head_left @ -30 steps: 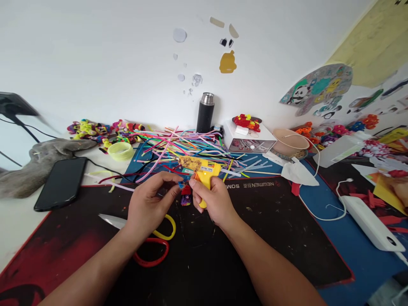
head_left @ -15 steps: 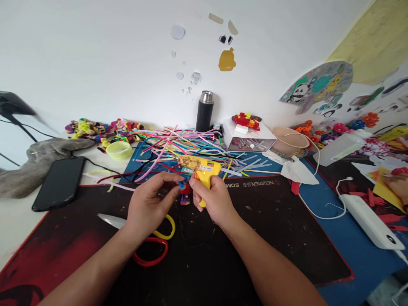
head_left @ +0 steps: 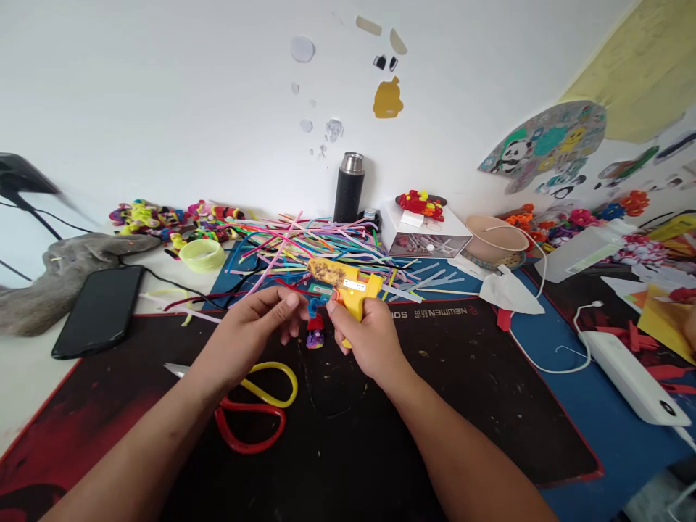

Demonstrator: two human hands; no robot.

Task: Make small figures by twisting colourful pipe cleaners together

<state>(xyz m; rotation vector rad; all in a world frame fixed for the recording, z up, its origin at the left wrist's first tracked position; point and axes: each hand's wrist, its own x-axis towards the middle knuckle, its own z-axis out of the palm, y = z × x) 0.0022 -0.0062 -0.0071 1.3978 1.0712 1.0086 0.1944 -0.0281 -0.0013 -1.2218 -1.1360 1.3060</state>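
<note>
My right hand (head_left: pixel 373 333) is wrapped around the handle of a yellow glue gun (head_left: pixel 356 286), whose stained nozzle end points left. A clear glue stick (head_left: pixel 401 293) sticks out of its back. Just left of the handle is a small fuzzy figure (head_left: pixel 315 330), blue on top, red in the middle and purple below; what supports it is hidden. My left hand (head_left: pixel 255 326) is beside the figure with its fingers loosely apart, and I see nothing in them. Under my left wrist lie scissors (head_left: pixel 253 428) with one red and one yellow handle.
A heap of coloured pipe cleaners (head_left: pixel 304 243) lies behind the hands, before a black thermos (head_left: pixel 349 188). A phone (head_left: pixel 98 312) and a pale yellow roll (head_left: pixel 202 255) are at left. A white power bank (head_left: pixel 634 377) and cable lie at right on the blue table cover.
My left hand has drawn back to the left from the small figure, its fingers loosening, so more of the blue part shows. The glue gun stays in my right hand, tilted slightly.
</note>
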